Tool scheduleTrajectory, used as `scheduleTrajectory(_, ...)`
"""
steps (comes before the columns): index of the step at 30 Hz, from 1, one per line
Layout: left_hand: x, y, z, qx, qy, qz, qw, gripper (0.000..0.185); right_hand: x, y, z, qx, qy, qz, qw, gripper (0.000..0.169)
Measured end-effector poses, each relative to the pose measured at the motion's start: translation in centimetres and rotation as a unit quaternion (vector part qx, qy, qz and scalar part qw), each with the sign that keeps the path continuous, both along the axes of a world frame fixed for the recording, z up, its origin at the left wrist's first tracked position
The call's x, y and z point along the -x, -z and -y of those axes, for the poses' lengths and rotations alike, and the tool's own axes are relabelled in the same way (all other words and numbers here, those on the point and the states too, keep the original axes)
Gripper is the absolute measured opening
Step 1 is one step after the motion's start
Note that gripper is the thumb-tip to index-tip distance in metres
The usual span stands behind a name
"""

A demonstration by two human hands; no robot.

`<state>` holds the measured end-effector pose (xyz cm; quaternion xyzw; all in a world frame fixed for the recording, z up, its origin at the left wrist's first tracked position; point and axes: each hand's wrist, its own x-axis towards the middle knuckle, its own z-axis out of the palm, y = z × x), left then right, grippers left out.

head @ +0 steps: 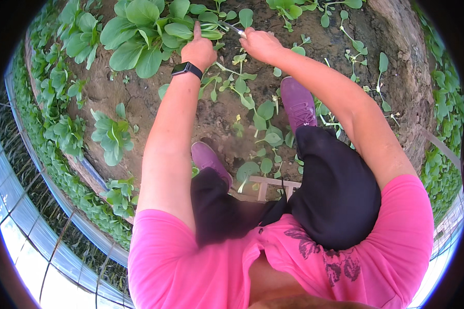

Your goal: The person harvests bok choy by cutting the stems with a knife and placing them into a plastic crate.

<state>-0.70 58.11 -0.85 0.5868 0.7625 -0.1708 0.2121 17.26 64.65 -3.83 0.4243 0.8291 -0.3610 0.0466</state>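
Observation:
My left hand (200, 52), with a black watch (185, 68) on its wrist, is at the pale stalks of a leafy green plant (150, 36). Its index finger stretches across the stalks; the other fingers curl and are partly hidden. Broad leaves of the plant fan out to the left. In my right hand (263, 45) is the handle of a small curved-bladed tool (232, 28), perhaps a sickle. Its thin metal blade reaches left to the stalk end of the plant, where leaves hide the tip.
Loose leaves (268, 127) lie scattered on the brown soil (224, 116) between my purple shoes (299, 102). Standing greens (112, 135) grow at the left. Part of a wooden stool (272, 181) shows below me. A soil ridge (406, 58) runs along the right.

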Motion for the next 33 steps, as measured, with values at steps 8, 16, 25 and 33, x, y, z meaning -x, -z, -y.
scheduleTrajectory(8,0.7,0.9,0.0,0.006,-0.015,0.012,1.000,0.032,1.6,0.4,-0.1,0.002,-0.022,0.036,0.999,0.032)
scheduleTrajectory(16,1.6,1.5,0.3,0.016,-0.059,0.057,0.997,0.043,1.6,1.6,-0.8,-0.044,-0.093,0.104,0.989,0.024)
scheduleTrajectory(25,0.9,-2.2,3.0,-0.162,-0.041,0.315,0.934,0.059,-2.4,-1.8,-0.4,0.237,0.228,-0.364,0.871,0.046)
scheduleTrajectory(33,-3.2,-8.6,3.2,0.028,-0.170,0.578,0.798,0.043,-4.5,-5.4,0.1,0.412,0.231,-0.342,0.812,0.025)
